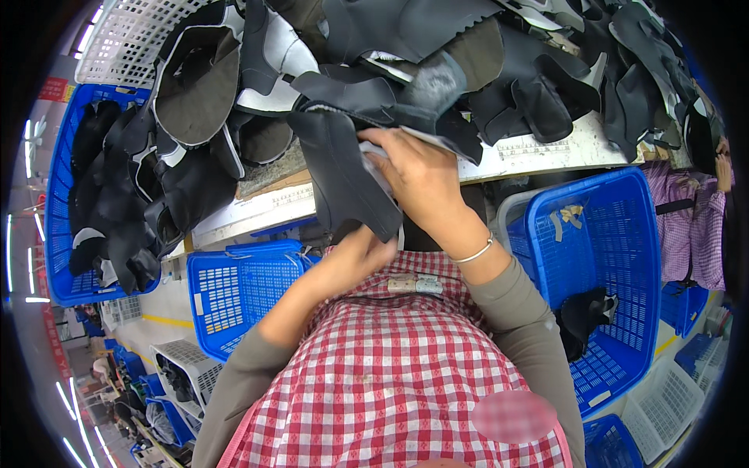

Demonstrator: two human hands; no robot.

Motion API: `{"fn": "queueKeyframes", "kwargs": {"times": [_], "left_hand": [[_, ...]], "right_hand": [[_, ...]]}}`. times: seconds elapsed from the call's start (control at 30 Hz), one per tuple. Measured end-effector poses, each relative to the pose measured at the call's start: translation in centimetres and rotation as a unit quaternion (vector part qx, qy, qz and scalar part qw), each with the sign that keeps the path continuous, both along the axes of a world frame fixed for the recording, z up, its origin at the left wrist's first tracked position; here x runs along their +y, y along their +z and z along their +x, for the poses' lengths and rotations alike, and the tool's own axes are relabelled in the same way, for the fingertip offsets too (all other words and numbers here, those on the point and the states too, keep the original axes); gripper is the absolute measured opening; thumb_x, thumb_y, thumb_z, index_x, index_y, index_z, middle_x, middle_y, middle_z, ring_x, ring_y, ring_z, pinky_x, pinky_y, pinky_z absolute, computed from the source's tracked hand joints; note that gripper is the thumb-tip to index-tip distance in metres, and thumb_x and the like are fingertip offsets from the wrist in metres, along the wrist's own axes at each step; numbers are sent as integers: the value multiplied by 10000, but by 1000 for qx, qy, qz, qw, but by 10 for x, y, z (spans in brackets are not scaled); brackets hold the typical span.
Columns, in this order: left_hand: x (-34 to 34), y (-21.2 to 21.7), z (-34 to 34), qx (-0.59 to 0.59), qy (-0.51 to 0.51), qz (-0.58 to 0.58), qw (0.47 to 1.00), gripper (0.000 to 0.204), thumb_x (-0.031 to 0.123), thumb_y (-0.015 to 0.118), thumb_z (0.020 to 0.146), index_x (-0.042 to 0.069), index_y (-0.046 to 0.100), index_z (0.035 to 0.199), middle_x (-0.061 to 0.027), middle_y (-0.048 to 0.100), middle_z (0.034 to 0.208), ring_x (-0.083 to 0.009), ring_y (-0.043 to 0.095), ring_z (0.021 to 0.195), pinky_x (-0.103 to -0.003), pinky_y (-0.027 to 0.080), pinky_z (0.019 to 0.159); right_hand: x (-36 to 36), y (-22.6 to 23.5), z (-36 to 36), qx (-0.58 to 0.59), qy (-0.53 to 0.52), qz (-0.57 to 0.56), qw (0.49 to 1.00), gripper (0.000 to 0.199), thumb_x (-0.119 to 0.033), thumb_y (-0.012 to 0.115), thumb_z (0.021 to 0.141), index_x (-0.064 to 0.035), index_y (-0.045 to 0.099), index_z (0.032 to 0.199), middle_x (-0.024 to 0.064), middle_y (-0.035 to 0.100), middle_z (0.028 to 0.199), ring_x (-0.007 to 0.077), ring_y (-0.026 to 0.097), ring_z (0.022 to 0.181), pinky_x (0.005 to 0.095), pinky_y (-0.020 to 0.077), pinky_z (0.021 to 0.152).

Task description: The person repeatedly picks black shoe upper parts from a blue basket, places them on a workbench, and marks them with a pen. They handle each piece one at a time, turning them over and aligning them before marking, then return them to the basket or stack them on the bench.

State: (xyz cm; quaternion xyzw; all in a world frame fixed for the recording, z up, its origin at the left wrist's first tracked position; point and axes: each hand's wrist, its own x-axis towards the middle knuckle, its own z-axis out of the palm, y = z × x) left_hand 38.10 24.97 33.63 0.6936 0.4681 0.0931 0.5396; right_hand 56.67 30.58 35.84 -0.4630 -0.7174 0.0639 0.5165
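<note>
A black boot upper (339, 168) hangs over the near edge of the worktable, between my two hands. My right hand (417, 168), with a bracelet at the wrist, is closed on its right edge, fingers curled over the pale lining. At its lower end my left hand (355, 261) is closed round the material, slightly smeared by motion; its fingertips are partly hidden behind the upper. Just beyond lies a pile of black boot uppers (406, 31), some showing grey or brown linings. A grey fuzzy patch (435, 82) shows beyond my right hand.
The white table edge (530, 152) carries a printed scale. A blue basket (101, 296) at left is heaped with black pieces. Another blue basket (246, 288) stands below the table. A larger one (624, 312) at right holds a few pieces. A person in a checked garment (686, 226) is far right.
</note>
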Motion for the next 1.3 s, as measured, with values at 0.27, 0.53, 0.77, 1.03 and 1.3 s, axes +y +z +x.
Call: {"fn": "queueKeyframes", "kwargs": {"times": [0.27,0.53,0.77,1.03,1.3], "left_hand": [[-10,102,-61,-23,212,415,885,490,-115,713,818,9,649,1287,-125,573,1346,-192,639,1169,-265,648,755],[14,87,-14,54,81,488,867,741,-90,824,677,118,606,1353,-146,544,1287,-328,578,1171,-386,571,844],[11,86,-31,96,0,492,865,402,-109,731,662,42,596,1009,-131,623,1106,-359,626,1001,-401,543,765],[-14,38,-39,-47,37,598,799,274,-127,591,543,-49,581,805,-172,607,908,-324,617,837,-385,521,708],[-34,15,-46,-45,71,566,820,530,-132,617,425,-25,629,944,-165,623,943,-342,618,868,-382,496,701]], "right_hand": [[5,-12,-19,14,53,74,996,238,-53,799,788,-86,759,1020,22,752,991,218,741,828,312,594,705],[-11,-16,-5,-45,64,80,994,308,59,778,732,-43,736,1019,69,753,975,236,745,843,297,597,700],[-19,-15,-8,-128,36,74,988,242,-73,797,761,-117,760,996,20,742,895,199,734,766,287,584,649],[-37,-6,16,-206,75,97,971,115,-211,737,793,-177,763,900,-30,683,772,157,706,679,293,527,547],[-57,-1,10,-251,109,93,957,179,-179,722,778,-143,768,947,-35,662,833,138,676,774,260,535,633]]}}
